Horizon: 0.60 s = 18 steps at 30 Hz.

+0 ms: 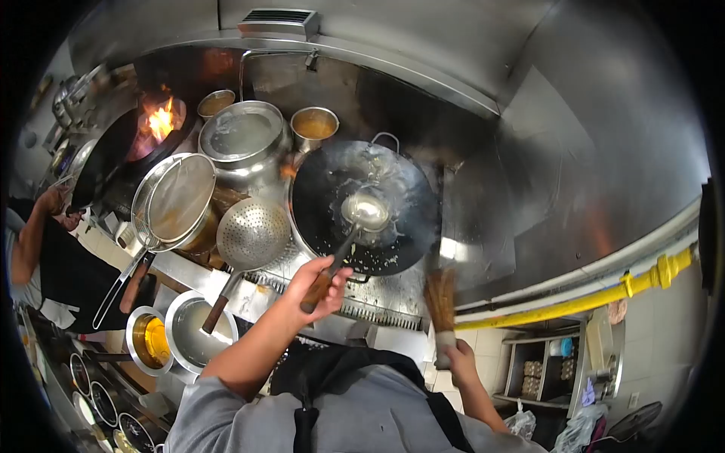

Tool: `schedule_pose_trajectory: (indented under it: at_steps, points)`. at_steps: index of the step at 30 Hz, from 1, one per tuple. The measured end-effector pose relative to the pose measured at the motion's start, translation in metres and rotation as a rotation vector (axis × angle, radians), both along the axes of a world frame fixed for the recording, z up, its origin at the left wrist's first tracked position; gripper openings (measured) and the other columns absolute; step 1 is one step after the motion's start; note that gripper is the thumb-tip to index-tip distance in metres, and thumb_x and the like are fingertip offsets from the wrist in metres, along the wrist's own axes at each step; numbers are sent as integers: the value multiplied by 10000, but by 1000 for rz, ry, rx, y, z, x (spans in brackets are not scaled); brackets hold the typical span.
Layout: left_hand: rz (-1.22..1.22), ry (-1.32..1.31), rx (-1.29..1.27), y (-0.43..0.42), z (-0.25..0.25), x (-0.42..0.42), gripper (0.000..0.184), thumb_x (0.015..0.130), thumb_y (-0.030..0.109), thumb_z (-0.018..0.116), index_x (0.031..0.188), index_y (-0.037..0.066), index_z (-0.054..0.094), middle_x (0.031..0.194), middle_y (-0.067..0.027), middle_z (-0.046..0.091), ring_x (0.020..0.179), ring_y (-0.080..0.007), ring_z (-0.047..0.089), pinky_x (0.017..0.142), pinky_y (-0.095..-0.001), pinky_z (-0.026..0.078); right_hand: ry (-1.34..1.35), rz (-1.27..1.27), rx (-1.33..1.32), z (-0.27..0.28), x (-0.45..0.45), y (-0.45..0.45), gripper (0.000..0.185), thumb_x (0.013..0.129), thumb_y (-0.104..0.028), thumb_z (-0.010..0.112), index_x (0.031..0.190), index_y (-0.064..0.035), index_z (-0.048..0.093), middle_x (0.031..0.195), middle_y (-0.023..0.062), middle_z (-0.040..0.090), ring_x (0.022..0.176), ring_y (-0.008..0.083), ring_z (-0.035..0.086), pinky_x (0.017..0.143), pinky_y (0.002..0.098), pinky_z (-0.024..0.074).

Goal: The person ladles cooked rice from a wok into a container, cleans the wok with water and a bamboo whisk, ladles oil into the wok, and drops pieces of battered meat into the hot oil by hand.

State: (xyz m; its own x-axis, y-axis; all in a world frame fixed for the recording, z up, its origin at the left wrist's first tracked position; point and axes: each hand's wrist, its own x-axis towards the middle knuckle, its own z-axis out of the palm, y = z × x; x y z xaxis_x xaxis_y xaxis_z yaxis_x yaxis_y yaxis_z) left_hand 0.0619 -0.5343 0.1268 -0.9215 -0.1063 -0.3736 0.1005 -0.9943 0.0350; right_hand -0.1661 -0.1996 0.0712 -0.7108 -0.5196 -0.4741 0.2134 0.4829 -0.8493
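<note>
My left hand (321, 291) is closed around the wooden handle of a metal ladle (366, 212). The ladle's bowl is down in the large black wok (321, 192), amid cloudy liquid with pale bits of food stuck to the wok's wall. To the right of the wok, my right hand (458, 365) grips the pale bound end of a wok brush (440, 294), whose brown bristles point up and blur slightly. The brush is apart from the wok.
A perforated skimmer (253, 232) and a mesh strainer (180, 198) rest left of the wok. Behind stand a lidded pot (242, 134) and sauce containers. At far left, a co-worker's hand (51, 201) is near a flaming wok (106, 162). A yellow pipe (574, 300) runs along the right.
</note>
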Motion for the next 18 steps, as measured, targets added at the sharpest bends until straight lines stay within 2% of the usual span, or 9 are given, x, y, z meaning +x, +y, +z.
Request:
schedule_pose_trajectory:
  at_steps: [1, 3, 5, 7, 8, 11, 13, 17, 18]
  points:
    - [54, -89, 6, 0, 6, 7, 360, 906, 278, 470, 1009, -48, 582, 715, -34, 576, 531, -138, 534, 451, -253, 440, -157, -157, -195, 41, 21, -12, 448, 758, -17, 535, 1199, 47, 484, 1025, 193, 597, 767, 245, 643, 598, 333, 557]
    - [57, -53, 109, -3, -6, 14, 313, 900, 251, 480, 994, -37, 561, 734, -41, 581, 539, -134, 533, 448, -243, 445, -24, -24, -420, 90, 20, -57, 501, 774, -27, 588, 1260, 5, 472, 1031, 147, 596, 775, 200, 637, 627, 320, 562]
    - [54, -15, 205, -8, -12, 17, 268, 895, 224, 490, 980, -25, 541, 753, -48, 587, 547, -131, 531, 444, -234, 450, 364, 141, -370, 90, -12, -121, 584, 807, -100, 651, 1346, -49, 430, 1007, 119, 604, 812, 170, 632, 621, 293, 552]
    - [43, 85, 220, -11, -12, 15, 254, 888, 206, 502, 993, -24, 523, 752, -50, 590, 541, -125, 527, 443, -220, 459, 934, 375, -208, 74, -47, -191, 664, 828, -273, 690, 1380, -51, 396, 1192, 190, 595, 1080, 233, 588, 880, 329, 482]
    - [60, 66, 192, -12, -10, 14, 257, 888, 196, 504, 1003, -34, 512, 740, -44, 584, 532, -119, 524, 442, -219, 460, 852, 522, -72, 70, -58, -224, 644, 825, -330, 673, 1372, -102, 421, 1276, 179, 548, 1164, 296, 544, 980, 352, 415]
    - [70, 57, 161, -16, -6, 11, 349, 883, 177, 502, 1090, -104, 480, 733, -40, 559, 525, -116, 522, 435, -221, 447, 1088, 1142, 696, 76, -98, -303, 609, 744, -369, 698, 1308, -237, 510, 1145, 151, 622, 1073, 320, 585, 903, 413, 472]
    - [111, 34, 175, -15, 2, 11, 335, 883, 156, 511, 1073, -118, 485, 721, -34, 554, 498, -97, 508, 420, -203, 438, 1301, 1017, 708, 112, -91, -331, 410, 734, -212, 600, 1143, -225, 622, 1046, 74, 672, 959, 277, 644, 814, 402, 516]
    - [131, -28, 137, -25, 12, 0, 329, 881, 119, 509, 1071, -142, 446, 714, -50, 547, 483, -106, 516, 397, -206, 442, 1236, 1072, 488, 94, -73, -329, 344, 757, -188, 563, 1091, -179, 648, 1038, 108, 672, 978, 273, 640, 835, 395, 515]
    - [124, 18, 97, -32, 9, -5, 329, 885, 105, 501, 1077, -152, 429, 705, -56, 548, 469, -107, 511, 386, -210, 441, 1213, 1061, 595, 66, -75, -332, 360, 751, -174, 563, 1102, -156, 643, 1059, 121, 666, 991, 282, 637, 843, 394, 515]
